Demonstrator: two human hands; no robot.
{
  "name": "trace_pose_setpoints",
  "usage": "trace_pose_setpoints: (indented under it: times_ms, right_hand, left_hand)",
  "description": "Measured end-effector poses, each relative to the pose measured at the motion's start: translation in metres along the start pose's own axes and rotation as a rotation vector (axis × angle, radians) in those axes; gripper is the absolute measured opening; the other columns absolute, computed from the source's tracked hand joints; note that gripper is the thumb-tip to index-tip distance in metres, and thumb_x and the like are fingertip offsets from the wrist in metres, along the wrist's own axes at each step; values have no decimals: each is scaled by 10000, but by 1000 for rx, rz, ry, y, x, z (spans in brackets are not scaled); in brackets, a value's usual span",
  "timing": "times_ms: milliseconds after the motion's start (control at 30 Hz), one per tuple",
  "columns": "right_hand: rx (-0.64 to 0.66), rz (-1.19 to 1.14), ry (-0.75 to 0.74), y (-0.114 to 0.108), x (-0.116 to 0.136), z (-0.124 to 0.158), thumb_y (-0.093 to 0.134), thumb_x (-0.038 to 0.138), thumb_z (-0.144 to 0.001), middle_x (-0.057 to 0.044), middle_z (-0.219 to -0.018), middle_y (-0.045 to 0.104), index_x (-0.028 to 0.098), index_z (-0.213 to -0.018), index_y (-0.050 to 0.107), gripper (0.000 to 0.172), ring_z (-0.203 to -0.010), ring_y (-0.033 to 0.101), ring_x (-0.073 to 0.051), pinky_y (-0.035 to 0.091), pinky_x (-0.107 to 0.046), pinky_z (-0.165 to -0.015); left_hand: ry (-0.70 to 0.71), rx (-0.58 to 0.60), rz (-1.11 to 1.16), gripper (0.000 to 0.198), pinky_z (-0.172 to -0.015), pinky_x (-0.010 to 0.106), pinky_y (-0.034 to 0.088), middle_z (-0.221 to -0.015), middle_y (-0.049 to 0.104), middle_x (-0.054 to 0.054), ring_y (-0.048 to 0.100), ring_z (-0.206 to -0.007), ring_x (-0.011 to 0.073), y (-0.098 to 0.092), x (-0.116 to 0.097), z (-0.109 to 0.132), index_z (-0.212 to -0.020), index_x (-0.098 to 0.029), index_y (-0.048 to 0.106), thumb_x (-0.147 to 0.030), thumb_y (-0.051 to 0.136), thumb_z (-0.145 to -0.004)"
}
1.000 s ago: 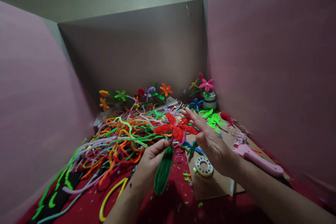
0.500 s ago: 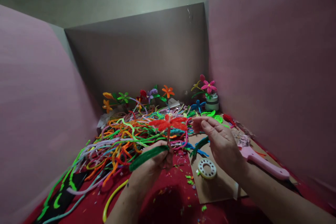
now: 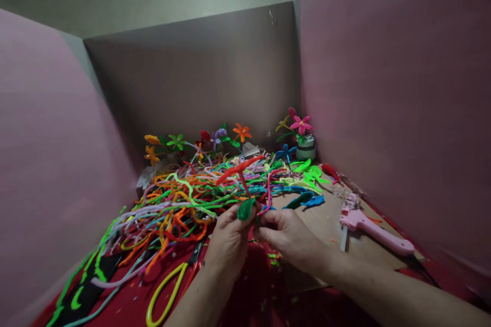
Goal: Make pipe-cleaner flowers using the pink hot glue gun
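A red pipe-cleaner flower (image 3: 240, 169) on a thin stem stands above my hands, its petals seen nearly edge-on. Below it, my left hand (image 3: 233, 230) pinches the stem, with a dark green fuzzy leaf (image 3: 246, 209) at the fingertips. Close beside it on the right, my right hand (image 3: 286, 235) has its thumb and fingers pressed together near the lower stem; what they hold is too small to make out.
Tangled coloured pipe cleaners (image 3: 180, 189) cover the left and middle. Yellow-handled scissors (image 3: 168, 294) lie front left. A pink glue gun (image 3: 379, 232) rests on cardboard at right. Finished flowers (image 3: 242, 133) and a small jar (image 3: 306, 148) stand behind.
My right hand has come down and left to meet my left hand. The flower has tilted, and the leaf has turned. The white tape roll is now hidden; the scissors show more.
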State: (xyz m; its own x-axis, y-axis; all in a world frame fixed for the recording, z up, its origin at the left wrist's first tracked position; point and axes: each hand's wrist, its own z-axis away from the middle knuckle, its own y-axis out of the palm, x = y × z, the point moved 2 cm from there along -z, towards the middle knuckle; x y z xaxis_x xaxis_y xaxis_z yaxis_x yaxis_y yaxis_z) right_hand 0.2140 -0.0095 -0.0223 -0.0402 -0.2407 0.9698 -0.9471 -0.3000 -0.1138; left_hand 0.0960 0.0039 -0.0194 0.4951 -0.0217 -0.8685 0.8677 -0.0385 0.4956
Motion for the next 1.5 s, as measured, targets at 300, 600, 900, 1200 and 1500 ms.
trace_pose_setpoints:
  times_ms: [300, 600, 900, 1200, 1500]
  right_hand:
    - [-221, -130, 17, -48, 11, -16, 580, 378, -744, 30, -489, 518, 153, -593, 557, 271, -375, 414, -64, 284, -184, -344]
    - [-364, 245, 342, -141, -5, -48, 713, 291, -630, 12, -351, 488, 162, -471, 507, 290, -336, 474, -116, 363, -227, -330]
    - [-358, 640, 709, -167, -39, -68, 507, 290, -866, -76, -1106, 557, 150, -1111, 525, 283, -921, 578, -186, 494, -376, -767]
    - [-282, 810, 801, -176, -54, -77, 514, 292, -861, -84, -1125, 549, 148, -1127, 518, 303, -941, 572, -199, 488, -393, -780]
    - [-232, 945, 798, -172, -46, -79, 515, 291, -861, -87, -1123, 550, 145, -1123, 521, 301, -937, 573, -197, 490, -388, -778]
  left_hand:
    - [-56, 124, -151, 274, -538, 212, 415, -673, 628, 29, 552, -580, 108, 16, 6, -15, -850, -114, 641, -324, 683, -678]
    - [-112, 214, -311, 268, -418, 192, 306, -517, 551, -20, 423, -399, 59, -7, 33, -15, -697, -126, 607, -389, 655, -677]
    - [-105, 269, -406, 229, -385, 186, 280, -477, 549, -15, 417, -366, 63, -8, 34, -13, -623, -129, 574, -339, 639, -688]
    - [-157, 304, -484, 262, -398, 194, 278, -465, 553, -21, 412, -370, 65, -11, 42, -15, -612, -135, 570, -383, 635, -668]
    - [-173, 328, -504, 254, -406, 201, 276, -483, 560, -18, 413, -385, 68, -14, 48, -20, -636, -134, 577, -381, 627, -665]
